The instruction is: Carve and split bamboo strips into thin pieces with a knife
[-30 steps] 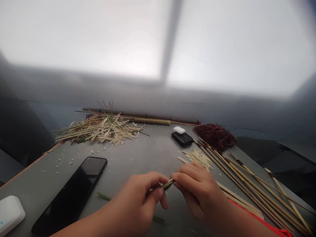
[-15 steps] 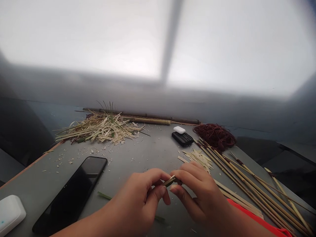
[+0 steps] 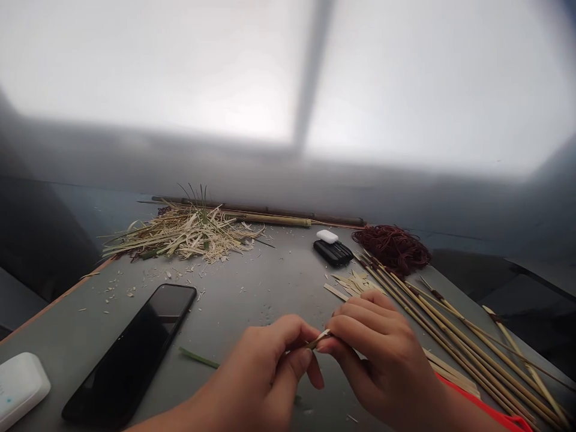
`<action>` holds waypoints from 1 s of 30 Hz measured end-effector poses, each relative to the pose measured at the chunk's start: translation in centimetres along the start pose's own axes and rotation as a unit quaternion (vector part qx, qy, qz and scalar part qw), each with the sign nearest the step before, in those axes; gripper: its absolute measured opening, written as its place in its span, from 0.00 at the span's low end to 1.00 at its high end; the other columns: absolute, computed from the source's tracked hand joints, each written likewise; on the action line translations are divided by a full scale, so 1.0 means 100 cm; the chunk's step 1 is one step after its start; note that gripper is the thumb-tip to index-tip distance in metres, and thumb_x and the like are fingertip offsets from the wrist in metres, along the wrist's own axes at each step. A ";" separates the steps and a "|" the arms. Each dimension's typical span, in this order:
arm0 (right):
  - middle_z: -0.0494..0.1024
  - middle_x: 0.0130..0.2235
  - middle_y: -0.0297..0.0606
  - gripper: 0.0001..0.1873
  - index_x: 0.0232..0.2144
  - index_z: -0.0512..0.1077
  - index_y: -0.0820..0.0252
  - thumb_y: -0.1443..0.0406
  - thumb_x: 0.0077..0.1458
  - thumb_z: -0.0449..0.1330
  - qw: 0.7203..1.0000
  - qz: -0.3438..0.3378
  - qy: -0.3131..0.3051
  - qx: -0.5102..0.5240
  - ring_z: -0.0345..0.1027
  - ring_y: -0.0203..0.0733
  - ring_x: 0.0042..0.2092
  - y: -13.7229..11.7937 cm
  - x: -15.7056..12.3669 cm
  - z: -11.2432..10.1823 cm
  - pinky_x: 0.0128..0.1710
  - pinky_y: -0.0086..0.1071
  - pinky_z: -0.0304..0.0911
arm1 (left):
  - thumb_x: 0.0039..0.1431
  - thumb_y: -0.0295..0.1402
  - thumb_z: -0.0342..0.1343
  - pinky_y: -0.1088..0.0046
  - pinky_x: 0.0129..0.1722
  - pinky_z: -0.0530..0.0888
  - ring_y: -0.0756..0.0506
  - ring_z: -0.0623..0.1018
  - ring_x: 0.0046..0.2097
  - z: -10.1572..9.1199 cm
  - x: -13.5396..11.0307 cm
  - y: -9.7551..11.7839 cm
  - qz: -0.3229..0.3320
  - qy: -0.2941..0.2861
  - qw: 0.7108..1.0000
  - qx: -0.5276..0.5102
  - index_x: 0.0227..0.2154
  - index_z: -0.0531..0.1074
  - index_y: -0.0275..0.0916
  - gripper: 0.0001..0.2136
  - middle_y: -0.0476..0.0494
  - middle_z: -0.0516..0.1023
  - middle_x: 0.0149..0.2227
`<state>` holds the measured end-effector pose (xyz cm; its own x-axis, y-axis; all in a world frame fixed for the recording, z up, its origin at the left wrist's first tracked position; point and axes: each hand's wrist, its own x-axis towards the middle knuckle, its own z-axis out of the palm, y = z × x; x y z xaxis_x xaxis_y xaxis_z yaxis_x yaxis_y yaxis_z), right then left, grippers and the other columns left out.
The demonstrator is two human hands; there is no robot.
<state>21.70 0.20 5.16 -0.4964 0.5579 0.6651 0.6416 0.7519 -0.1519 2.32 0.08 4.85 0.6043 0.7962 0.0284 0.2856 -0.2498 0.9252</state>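
Observation:
Both my hands meet near the front middle of a grey table (image 3: 270, 282). My left hand (image 3: 265, 372) is closed, pinching one end of a short thin bamboo sliver (image 3: 318, 340). My right hand (image 3: 382, 360) is closed on the sliver's other end, fingers curled over it. Most of the sliver is hidden between the fingertips. A row of long bamboo sticks (image 3: 454, 327) lies just right of my right hand, and a small pile of pale cut slivers (image 3: 355, 282) lies just beyond it.
A black phone (image 3: 135, 348) lies at the left, a white case (image 3: 20, 387) at the near left edge. A heap of bamboo shavings (image 3: 180, 234) sits at the back left, a black box with a white piece (image 3: 332, 249) and dark red bands (image 3: 391, 247) at the back right.
Both hands have drawn slightly nearer to me and to the right, still pinching the sliver. The sliver looks thinner and paler between the fingertips than before.

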 end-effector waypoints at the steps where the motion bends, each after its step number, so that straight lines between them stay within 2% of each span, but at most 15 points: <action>1: 0.67 0.21 0.29 0.15 0.21 0.64 0.59 0.68 0.61 0.54 1.000 -0.002 -0.001 -0.005 0.55 0.33 0.24 0.000 0.000 0.000 0.30 0.34 0.46 | 0.64 0.34 0.45 0.77 0.25 0.60 0.51 0.63 0.25 0.000 0.000 0.000 -0.003 -0.001 1.000 -0.004 0.34 0.70 0.39 0.10 0.50 0.73 0.28; 5: 0.67 0.20 0.29 0.16 0.21 0.63 0.59 0.67 0.62 0.54 1.000 -0.002 -0.012 -0.007 0.56 0.33 0.24 0.002 0.001 -0.001 0.30 0.34 0.46 | 0.64 0.35 0.45 0.77 0.25 0.60 0.51 0.63 0.25 0.002 0.000 0.000 -0.011 0.004 1.000 -0.005 0.33 0.70 0.39 0.10 0.50 0.73 0.27; 8: 0.69 0.22 0.31 0.16 0.23 0.65 0.58 0.66 0.64 0.51 0.998 -0.015 -0.059 -0.008 0.59 0.35 0.24 0.005 0.004 -0.006 0.30 0.34 0.50 | 0.65 0.35 0.45 0.77 0.24 0.60 0.51 0.63 0.24 -0.001 0.001 0.001 -0.006 0.015 1.000 0.020 0.33 0.70 0.39 0.11 0.51 0.71 0.25; 10: 0.72 0.27 0.34 0.12 0.31 0.69 0.58 0.70 0.64 0.48 0.995 -0.028 -0.093 -0.016 0.63 0.38 0.28 0.006 0.005 -0.010 0.32 0.34 0.54 | 0.65 0.34 0.44 0.77 0.24 0.60 0.52 0.63 0.23 -0.005 0.000 0.002 0.005 0.024 0.998 0.058 0.34 0.71 0.39 0.11 0.52 0.71 0.24; 12: 0.75 0.32 0.38 0.13 0.43 0.68 0.59 0.72 0.62 0.47 0.995 -0.025 -0.097 -0.021 0.67 0.40 0.33 0.008 0.005 -0.013 0.35 0.35 0.59 | 0.66 0.33 0.44 0.77 0.26 0.64 0.52 0.68 0.25 -0.010 -0.001 0.002 0.035 0.031 0.994 0.100 0.37 0.71 0.40 0.11 0.51 0.74 0.27; 14: 0.76 0.37 0.39 0.14 0.47 0.67 0.58 0.73 0.61 0.49 0.996 -0.024 -0.082 -0.026 0.68 0.41 0.36 0.009 0.005 -0.017 0.38 0.35 0.61 | 0.66 0.30 0.44 0.77 0.31 0.67 0.50 0.74 0.30 -0.015 -0.002 0.001 0.084 0.047 0.984 0.149 0.40 0.71 0.41 0.10 0.49 0.78 0.32; 16: 0.76 0.37 0.39 0.13 0.43 0.69 0.56 0.74 0.60 0.51 0.996 -0.042 -0.073 -0.039 0.68 0.41 0.36 0.011 0.005 -0.022 0.38 0.36 0.61 | 0.65 0.27 0.44 0.76 0.34 0.69 0.48 0.76 0.33 -0.019 -0.003 0.000 0.146 0.078 0.963 0.212 0.41 0.71 0.40 0.10 0.47 0.79 0.34; 18: 0.75 0.36 0.38 0.14 0.41 0.71 0.55 0.75 0.58 0.52 0.993 -0.069 -0.067 -0.064 0.68 0.41 0.36 0.011 0.005 -0.027 0.39 0.38 0.60 | 0.64 0.25 0.45 0.75 0.30 0.68 0.48 0.75 0.30 -0.022 -0.003 -0.001 0.205 0.111 0.932 0.276 0.39 0.72 0.38 0.10 0.46 0.78 0.29; 21: 0.75 0.35 0.38 0.16 0.44 0.72 0.53 0.73 0.58 0.54 0.990 -0.090 -0.049 -0.095 0.69 0.43 0.37 0.011 0.005 -0.036 0.41 0.41 0.60 | 0.61 0.21 0.45 0.75 0.24 0.65 0.49 0.69 0.24 -0.027 -0.003 0.000 0.288 0.130 0.885 0.343 0.37 0.72 0.36 0.11 0.46 0.77 0.25; 23: 0.76 0.37 0.40 0.16 0.47 0.72 0.53 0.71 0.59 0.54 0.988 -0.106 -0.038 -0.106 0.70 0.45 0.39 0.008 0.003 -0.039 0.42 0.43 0.62 | 0.60 0.19 0.46 0.74 0.23 0.64 0.49 0.68 0.24 -0.030 -0.004 0.003 0.337 0.132 0.854 0.373 0.38 0.71 0.35 0.11 0.44 0.80 0.29; 26: 0.79 0.36 0.41 0.14 0.47 0.73 0.55 0.68 0.62 0.52 0.984 -0.127 -0.023 -0.124 0.71 0.47 0.39 0.002 0.001 -0.041 0.41 0.44 0.63 | 0.61 0.20 0.46 0.72 0.22 0.64 0.49 0.68 0.24 -0.035 -0.007 0.009 0.377 0.122 0.826 0.401 0.41 0.71 0.36 0.11 0.43 0.82 0.35; 30: 0.81 0.34 0.38 0.14 0.46 0.74 0.52 0.68 0.64 0.50 0.979 -0.133 -0.010 -0.152 0.73 0.46 0.36 -0.005 -0.002 -0.038 0.39 0.43 0.64 | 0.64 0.24 0.42 0.71 0.21 0.64 0.48 0.69 0.23 -0.039 -0.010 0.013 0.409 0.120 0.802 0.418 0.44 0.71 0.40 0.14 0.43 0.83 0.37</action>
<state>23.69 -1.58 7.91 -0.6786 0.3659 0.6369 0.6313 0.7337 0.2512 -0.80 1.06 7.52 0.7122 0.2359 0.6612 0.3268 -0.9450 -0.0149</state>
